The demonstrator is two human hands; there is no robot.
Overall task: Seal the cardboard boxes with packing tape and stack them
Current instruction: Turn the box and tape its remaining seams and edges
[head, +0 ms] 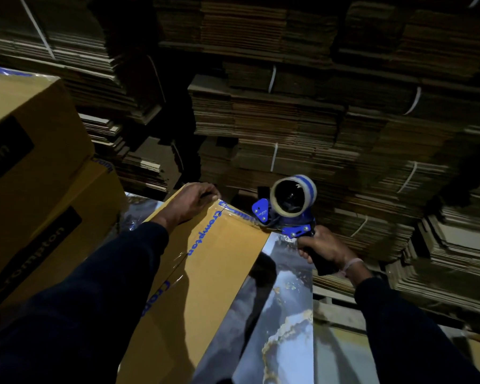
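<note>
A long brown cardboard box (222,261) lies in front of me, with clear tape printed in blue letters running along its top seam. My left hand (193,200) rests on the box's far end, its fingers curled over the far edge. My right hand (326,249) grips the handle of a blue tape dispenser (286,209). The dispenser's front edge meets the box's far right corner, and the tape roll stands above it.
Two sealed brown boxes (36,173) are stacked at my left. Bundles of flat cardboard (316,120) tied with white straps fill the whole background. A shiny marbled sheet (286,300) lies under and right of the box.
</note>
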